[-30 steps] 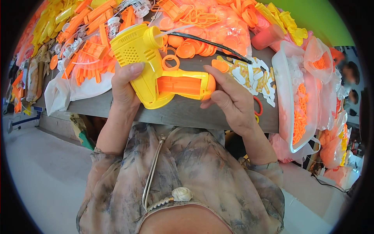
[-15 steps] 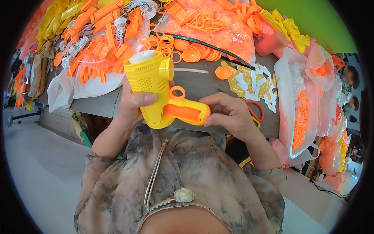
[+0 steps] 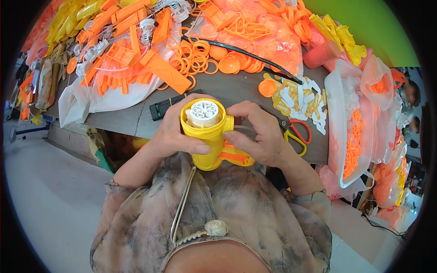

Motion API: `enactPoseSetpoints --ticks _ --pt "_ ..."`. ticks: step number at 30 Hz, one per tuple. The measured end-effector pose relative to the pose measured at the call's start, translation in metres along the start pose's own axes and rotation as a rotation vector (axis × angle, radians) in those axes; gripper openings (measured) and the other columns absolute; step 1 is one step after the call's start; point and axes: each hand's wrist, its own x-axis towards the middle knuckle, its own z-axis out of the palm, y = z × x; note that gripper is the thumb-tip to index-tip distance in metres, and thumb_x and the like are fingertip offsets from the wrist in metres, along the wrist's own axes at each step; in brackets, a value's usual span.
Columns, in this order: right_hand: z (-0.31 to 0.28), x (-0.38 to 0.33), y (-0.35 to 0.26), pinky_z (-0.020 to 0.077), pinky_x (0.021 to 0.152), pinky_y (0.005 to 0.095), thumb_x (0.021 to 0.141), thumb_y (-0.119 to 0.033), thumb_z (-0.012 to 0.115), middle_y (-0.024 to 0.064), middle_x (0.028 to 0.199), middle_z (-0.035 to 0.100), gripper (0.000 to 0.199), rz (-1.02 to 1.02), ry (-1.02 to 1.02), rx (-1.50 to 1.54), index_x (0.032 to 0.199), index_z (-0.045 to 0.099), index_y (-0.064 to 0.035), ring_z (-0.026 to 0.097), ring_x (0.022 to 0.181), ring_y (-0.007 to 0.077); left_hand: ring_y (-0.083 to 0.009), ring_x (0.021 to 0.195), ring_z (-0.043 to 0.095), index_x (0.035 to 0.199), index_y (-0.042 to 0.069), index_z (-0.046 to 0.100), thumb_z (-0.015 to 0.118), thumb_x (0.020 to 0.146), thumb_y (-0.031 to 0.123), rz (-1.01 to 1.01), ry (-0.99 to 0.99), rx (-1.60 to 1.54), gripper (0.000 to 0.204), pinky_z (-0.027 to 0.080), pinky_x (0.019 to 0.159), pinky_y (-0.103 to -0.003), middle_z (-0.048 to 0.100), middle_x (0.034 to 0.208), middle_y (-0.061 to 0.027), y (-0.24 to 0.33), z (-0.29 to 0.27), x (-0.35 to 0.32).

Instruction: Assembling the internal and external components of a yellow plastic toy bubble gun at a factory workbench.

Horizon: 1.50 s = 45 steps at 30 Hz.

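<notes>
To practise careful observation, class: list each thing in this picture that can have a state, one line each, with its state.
Yellow toy gun: held in both hands, white-holed muzzle facing up.
Left hand: wrapped round the barrel.
Right hand: gripping the orange handle side.
Scissors: lying on the table, blades hidden.
Clear tub: open, holding orange parts.

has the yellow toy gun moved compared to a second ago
Yes. The yellow toy gun has dropped toward the person, from over the orange parts to the near edge of the grey table, and turned so its white barrel end faces up.
</notes>
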Motion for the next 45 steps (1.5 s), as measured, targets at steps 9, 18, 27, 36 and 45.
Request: enactPoseSetpoints --ticks 9,18,27,36,45 --pt "-0.008 0.074 0.054 0.0424 0.076 0.0333 0.076 -0.009 0.063 0.0070 0.090 0.056 0.014 -0.280 0.074 -0.769 0.089 0.058 -0.0040 0.053 0.086 0.0214 -0.0249 0.084 0.063 0.111 -0.004 0.049 0.069 0.059 0.020 0.017 0.253 -0.230 0.061 0.051 0.075 -0.035 0.062 0.094 -0.0163 -0.001 -0.017 -0.009" --pt "0.007 0.086 0.084 0.0380 0.076 0.0369 0.073 -0.009 0.063 0.0064 0.093 0.055 0.012 -0.362 0.000 -0.997 0.084 0.061 -0.0055 0.050 0.091 0.0226 -0.0288 0.081 0.064 0.113 -0.008 0.047 0.067 0.065 0.023 0.129 0.278 -0.211 0.061 0.054 0.072 -0.037 0.062 0.093 -0.0198 0.012 -0.027 -0.009" --pt "-0.054 0.056 0.031 0.0433 0.074 0.0274 0.086 -0.007 0.053 0.0073 0.100 0.056 0.004 0.305 -0.140 -0.109 0.090 0.053 -0.0035 0.054 0.086 0.0157 -0.0299 0.083 0.065 0.112 -0.011 0.048 0.066 0.066 0.022 0.084 0.230 -0.227 0.059 0.054 0.074 -0.039 0.062 0.094 -0.0211 0.022 -0.025 0.005" --pt "-0.057 0.016 0.019 0.0456 0.075 0.0325 0.075 -0.005 0.065 0.0128 0.102 0.055 0.027 -0.131 -0.025 -0.526 0.097 0.050 -0.0037 0.056 0.089 0.0253 -0.0238 0.078 0.064 0.111 -0.006 0.051 0.068 0.064 0.018 -0.013 0.175 -0.117 0.055 0.053 0.072 -0.035 0.063 0.092 -0.0167 0.022 -0.007 0.016" --pt "-0.042 0.029 -0.005 0.0484 0.077 0.0358 0.070 -0.005 0.070 0.0128 0.101 0.055 0.048 -0.176 -0.137 -0.472 0.111 0.046 -0.0025 0.059 0.089 0.0290 -0.0186 0.083 0.062 0.108 -0.004 0.052 0.071 0.061 0.014 -0.066 0.131 -0.016 0.054 0.050 0.076 -0.031 0.063 0.095 -0.0119 0.018 0.005 0.020"
